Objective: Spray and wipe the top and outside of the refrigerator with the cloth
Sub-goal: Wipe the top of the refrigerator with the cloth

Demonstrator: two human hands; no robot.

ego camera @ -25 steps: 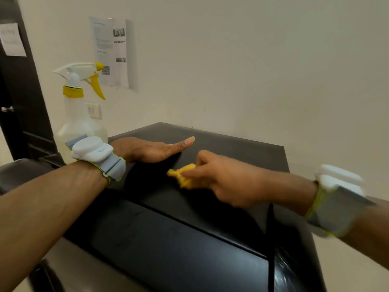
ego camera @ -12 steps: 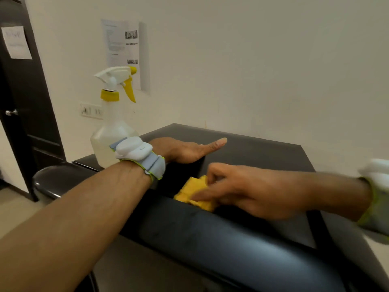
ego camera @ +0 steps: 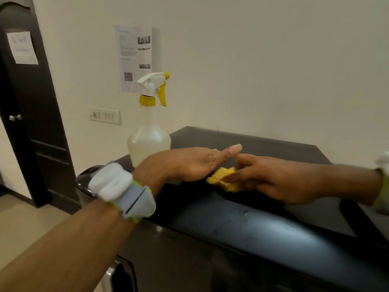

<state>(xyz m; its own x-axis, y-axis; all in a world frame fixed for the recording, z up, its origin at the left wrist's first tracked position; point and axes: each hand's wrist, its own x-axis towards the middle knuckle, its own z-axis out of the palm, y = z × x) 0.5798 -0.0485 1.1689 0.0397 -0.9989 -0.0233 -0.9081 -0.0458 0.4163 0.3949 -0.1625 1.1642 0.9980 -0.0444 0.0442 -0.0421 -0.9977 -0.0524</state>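
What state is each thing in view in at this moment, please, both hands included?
Yellow folded cloth: bunched, pinched on the refrigerator top.
Right hand: fingers pinching the cloth.
Left hand: flat, fingers straight, resting on the top, holding nothing.
White plastic spray bottle with yellow trigger: upright, untouched.
Black refrigerator: the front looks closed.
Dark wooden door: closed.

Nothing legible anywhere. On the wall, a printed sheet with lines of small type, three small grey pictures and a square scan code near its lower left corner, all too blurred to read. On the dark door at the left, a white note with faint handwriting in two lines, likewise too blurred to make out.
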